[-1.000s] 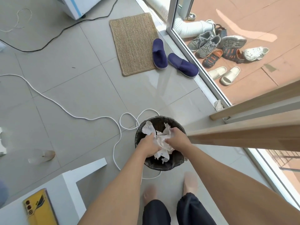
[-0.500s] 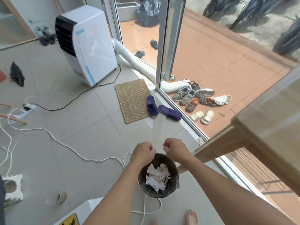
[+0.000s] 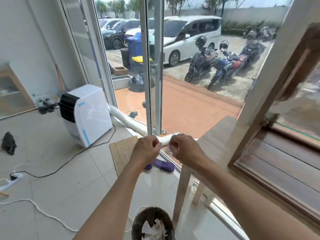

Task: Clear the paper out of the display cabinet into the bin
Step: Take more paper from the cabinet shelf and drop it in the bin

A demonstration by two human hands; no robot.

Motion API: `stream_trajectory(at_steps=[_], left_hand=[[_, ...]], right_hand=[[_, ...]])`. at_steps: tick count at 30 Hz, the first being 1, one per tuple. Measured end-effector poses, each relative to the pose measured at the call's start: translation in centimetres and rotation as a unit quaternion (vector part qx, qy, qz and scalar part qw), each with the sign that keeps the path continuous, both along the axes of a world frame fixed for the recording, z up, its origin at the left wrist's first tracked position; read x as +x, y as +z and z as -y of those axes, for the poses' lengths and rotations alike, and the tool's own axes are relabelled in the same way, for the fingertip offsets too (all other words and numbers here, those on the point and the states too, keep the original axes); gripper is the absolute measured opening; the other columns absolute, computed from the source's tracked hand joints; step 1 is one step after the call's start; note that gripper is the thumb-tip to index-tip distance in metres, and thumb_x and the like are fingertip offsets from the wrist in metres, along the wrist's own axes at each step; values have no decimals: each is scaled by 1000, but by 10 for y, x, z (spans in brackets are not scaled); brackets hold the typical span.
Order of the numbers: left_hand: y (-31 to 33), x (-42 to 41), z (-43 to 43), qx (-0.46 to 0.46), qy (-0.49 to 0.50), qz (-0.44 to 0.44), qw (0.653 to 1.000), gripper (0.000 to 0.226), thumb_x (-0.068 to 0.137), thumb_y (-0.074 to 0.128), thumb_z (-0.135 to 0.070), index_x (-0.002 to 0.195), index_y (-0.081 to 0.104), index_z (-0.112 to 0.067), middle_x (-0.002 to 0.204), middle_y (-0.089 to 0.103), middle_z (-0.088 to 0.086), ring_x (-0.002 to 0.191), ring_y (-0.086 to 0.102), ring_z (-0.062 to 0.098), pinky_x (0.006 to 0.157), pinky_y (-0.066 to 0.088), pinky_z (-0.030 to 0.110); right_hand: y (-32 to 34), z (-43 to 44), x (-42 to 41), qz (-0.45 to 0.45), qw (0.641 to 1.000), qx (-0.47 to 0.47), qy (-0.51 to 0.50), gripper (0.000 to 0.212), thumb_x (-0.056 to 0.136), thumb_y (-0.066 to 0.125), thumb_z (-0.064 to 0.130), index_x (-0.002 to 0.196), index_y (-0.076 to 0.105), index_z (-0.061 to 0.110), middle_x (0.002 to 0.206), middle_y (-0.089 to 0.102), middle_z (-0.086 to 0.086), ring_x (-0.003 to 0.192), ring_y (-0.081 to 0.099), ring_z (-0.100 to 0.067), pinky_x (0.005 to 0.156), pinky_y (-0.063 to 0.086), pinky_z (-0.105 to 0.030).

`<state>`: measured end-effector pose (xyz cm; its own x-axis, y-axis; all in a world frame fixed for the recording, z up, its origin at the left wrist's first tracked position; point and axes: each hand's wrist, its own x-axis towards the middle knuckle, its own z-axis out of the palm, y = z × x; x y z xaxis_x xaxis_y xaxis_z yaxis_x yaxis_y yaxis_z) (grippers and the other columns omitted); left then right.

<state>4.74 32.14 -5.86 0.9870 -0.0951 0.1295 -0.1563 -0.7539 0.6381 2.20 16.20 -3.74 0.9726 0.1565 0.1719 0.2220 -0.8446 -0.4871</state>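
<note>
Already crumpled paper (image 3: 153,229) sits in the bin (image 3: 138,222), both hands (image 3: 147,149) (image 3: 185,150) loosely curled and empty above it; whether the display cabinet (image 3: 277,153) holds more is hidden.

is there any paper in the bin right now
Yes, crumpled white paper lies inside the dark bin at the bottom of the head view, below both raised hands.

Cooler (image 3: 86,115): you had it standing white on the tiles by the glass, its hose (image 3: 128,121) running along the sill.
Mat (image 3: 122,153): it lay near the door, with slippers (image 3: 163,165) just beside it.
Cords: a black cable (image 3: 57,168) and a white rope (image 3: 43,213) crossed your floor.
Outside: a van (image 3: 187,37) and motorbikes (image 3: 223,64) stood parked.
</note>
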Motion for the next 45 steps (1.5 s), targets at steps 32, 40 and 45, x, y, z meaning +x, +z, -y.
stream_trajectory(at_steps=[32, 40, 45], left_hand=[[166, -59, 334, 107, -329, 139, 928, 81, 84, 63, -45, 152, 25, -23, 154, 30, 13, 138, 29, 38, 112, 30, 50], [159, -63, 332, 75, -404, 117, 904, 42, 91, 56, -26, 131, 54, -13, 115, 68, 13, 105, 62, 29, 87, 43, 33], [160, -68, 329, 47, -384, 161, 908, 12, 89, 59, -15, 85, 67, -6, 78, 66, 7, 70, 59, 20, 66, 47, 32]], right_hand=[[153, 270, -150, -78, 913, -94, -389, 66, 89, 53, 27, 149, 24, 25, 154, 26, -14, 140, 25, -37, 114, 27, -52], [144, 274, -142, -60, 921, -106, -370, 51, 92, 50, 23, 141, 36, 23, 138, 50, -11, 128, 43, -34, 99, 36, -46], [146, 273, -143, 34, 939, -110, -325, 31, 87, 58, 13, 117, 61, 10, 117, 65, -14, 109, 57, -32, 86, 45, -36]])
